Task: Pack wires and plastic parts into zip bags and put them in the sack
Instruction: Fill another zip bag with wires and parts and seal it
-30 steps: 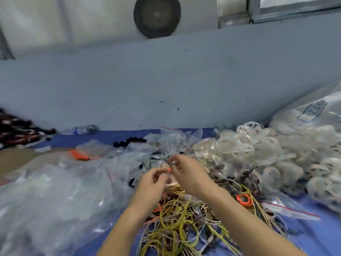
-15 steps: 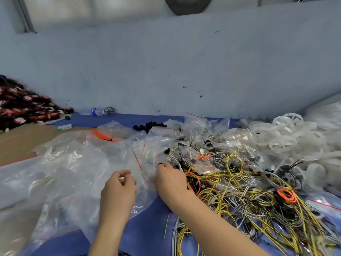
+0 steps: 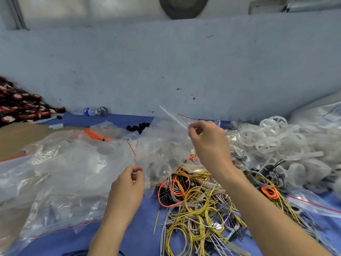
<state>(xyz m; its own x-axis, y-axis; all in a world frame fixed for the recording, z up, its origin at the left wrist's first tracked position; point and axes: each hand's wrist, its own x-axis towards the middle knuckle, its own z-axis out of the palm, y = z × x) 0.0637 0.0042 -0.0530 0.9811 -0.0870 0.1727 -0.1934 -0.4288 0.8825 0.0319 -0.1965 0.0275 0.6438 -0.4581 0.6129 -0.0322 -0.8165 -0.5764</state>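
Observation:
A clear zip bag (image 3: 162,145) with a red seal line is held up between both hands above the blue sheet. My right hand (image 3: 208,143) pinches its upper corner, raised near the middle of the view. My left hand (image 3: 127,189) pinches its lower edge, closer to me. A tangle of yellow, grey, black and orange wires (image 3: 199,206) lies under and to the right of the bag. White plastic rings (image 3: 273,141) are heaped at the right. The bag's contents cannot be made out.
A heap of empty clear bags (image 3: 60,172) covers the left. A large clear sack (image 3: 321,113) sits at the far right against the wall. Black-and-red parts (image 3: 20,106), a water bottle (image 3: 88,111), small black pieces (image 3: 138,125) and an orange bundle (image 3: 94,134) lie behind.
Both hands left the wire pile, went to the bag heap and lifted one zip bag; my right hand rose with its corner while the left stayed low.

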